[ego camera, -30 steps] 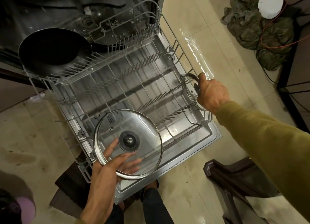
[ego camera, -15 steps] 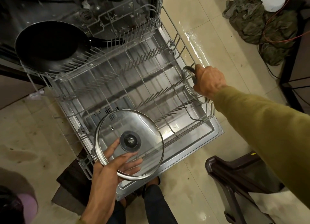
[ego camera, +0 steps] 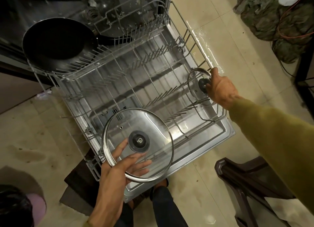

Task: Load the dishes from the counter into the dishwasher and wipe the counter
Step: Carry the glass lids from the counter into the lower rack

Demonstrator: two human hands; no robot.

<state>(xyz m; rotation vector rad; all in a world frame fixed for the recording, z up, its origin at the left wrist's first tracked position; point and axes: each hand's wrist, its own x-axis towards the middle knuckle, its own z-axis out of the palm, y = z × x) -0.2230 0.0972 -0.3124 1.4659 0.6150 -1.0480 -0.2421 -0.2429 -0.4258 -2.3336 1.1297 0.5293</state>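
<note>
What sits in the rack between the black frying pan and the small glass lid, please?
In the head view, only bare tine rows of the dishwasher rack lie between the frying pan and the small lid; no dishes.

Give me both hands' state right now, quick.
Left hand: holding the large glass lid.
Right hand: gripping the small glass lid by its knob.
</note>
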